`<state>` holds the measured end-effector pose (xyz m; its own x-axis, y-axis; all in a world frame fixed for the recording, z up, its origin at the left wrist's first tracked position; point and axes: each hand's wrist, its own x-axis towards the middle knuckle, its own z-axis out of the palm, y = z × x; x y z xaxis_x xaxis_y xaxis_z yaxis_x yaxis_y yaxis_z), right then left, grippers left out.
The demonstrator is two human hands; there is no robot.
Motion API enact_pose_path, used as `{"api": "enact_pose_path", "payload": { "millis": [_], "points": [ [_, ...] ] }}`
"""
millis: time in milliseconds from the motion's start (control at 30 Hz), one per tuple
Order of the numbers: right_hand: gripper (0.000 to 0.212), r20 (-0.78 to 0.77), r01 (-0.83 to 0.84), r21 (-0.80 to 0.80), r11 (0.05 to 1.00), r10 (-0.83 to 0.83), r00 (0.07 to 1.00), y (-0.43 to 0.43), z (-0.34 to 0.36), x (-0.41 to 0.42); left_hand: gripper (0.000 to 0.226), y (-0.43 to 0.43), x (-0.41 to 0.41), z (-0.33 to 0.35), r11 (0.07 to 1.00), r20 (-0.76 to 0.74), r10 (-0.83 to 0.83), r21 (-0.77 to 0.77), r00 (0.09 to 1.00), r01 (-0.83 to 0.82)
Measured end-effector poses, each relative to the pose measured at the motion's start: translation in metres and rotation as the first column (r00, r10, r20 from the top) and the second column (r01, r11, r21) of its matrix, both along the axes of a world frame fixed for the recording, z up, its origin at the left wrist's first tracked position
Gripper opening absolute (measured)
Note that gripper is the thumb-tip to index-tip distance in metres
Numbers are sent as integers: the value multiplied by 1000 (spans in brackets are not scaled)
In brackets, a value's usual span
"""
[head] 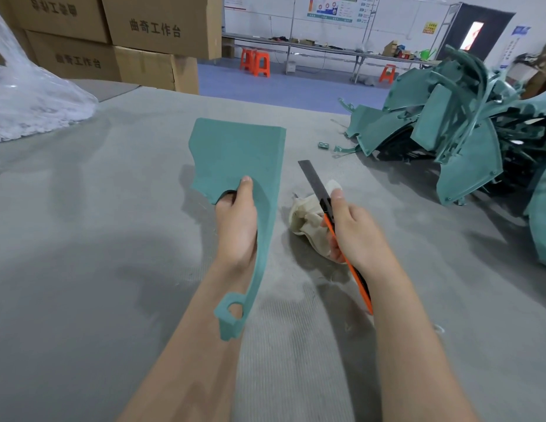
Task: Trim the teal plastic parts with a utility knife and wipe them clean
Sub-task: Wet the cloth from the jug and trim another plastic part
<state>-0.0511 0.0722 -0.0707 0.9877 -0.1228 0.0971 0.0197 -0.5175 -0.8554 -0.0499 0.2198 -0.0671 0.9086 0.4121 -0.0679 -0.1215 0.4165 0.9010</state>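
Note:
My left hand grips a flat teal plastic part above the grey table, thumb on its face, fingers behind it. The part narrows into a curved arm that ends in a ring near my forearm. My right hand holds an orange utility knife with its dark blade extended and pointing away, to the right of the part and apart from it. A cream cloth sits bunched under the same hand; its fingers seem to hold it too.
A tangled pile of teal parts fills the table's right side, with small teal scraps beside it. Cardboard boxes stand at the back left, a clear plastic bag at the left. The table is covered in grey felt.

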Motion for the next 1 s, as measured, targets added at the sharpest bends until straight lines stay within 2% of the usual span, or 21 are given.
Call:
{"api": "enact_pose_path", "payload": {
  "millis": [167,400,533,667,833,1000],
  "points": [
    [40,53,-34,-236,971,48,997,-3,-5,-1,13,-1,-1,0,1000,11,13,-19,1000,-13],
    [48,43,-37,-134,990,43,998,-2,-4,-1,20,-1,-1,0,1000,32,15,1,999,-15],
    [51,37,14,-145,989,-9,999,0,-1,2,19,0,-1,0,1000,31,4,-23,1000,-3],
    [38,46,-15,-190,982,24,999,-3,-3,0,20,-1,-2,-1,999,43,1,-34,999,0],
    [49,50,-33,-195,980,43,998,-4,-5,-1,19,-1,-2,0,1000,39,-1,-27,999,2],
    [49,59,52,-159,986,-43,997,0,-3,2,16,-1,0,-1,999,21,-11,-42,1000,12]
  ]
}}
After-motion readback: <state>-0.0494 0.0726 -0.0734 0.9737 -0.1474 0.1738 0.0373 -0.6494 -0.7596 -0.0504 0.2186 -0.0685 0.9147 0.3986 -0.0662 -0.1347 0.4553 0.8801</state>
